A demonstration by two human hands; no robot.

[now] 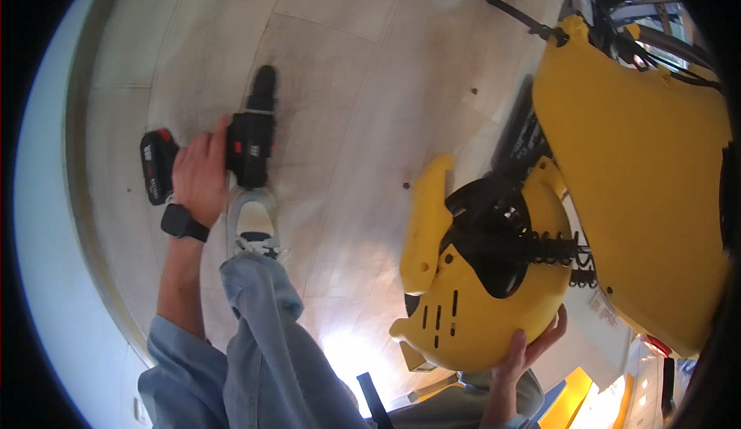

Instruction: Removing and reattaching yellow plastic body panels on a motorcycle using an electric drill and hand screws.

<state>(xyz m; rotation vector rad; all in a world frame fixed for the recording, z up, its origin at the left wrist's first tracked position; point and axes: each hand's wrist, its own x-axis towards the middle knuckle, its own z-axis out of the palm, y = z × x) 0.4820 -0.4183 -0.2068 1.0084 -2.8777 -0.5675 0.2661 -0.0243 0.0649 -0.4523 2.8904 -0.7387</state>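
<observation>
My left hand (201, 178) is closed round the handle of a black cordless drill (251, 139) with red accents. The drill lies over the floor, chuck pointing away from me, its battery (157, 166) to the left of my fingers. My right hand (525, 356) grips the lower right edge of a yellow fender (494, 321) with cut slots. This fender sits beside the coil springs (556, 250) of a yellow scooter-like vehicle (633, 166). A narrower yellow piece (427, 232) stands along the fender's left side. Black parts show inside the fender, too dark to make out.
Small dark screws or similar bits (406, 186) lie scattered on the wood-look floor (332, 105). A black lever (517, 13) juts from the vehicle's top. My shoe (253, 220) is just below the drill. A pale wall (54, 220) curves along the left.
</observation>
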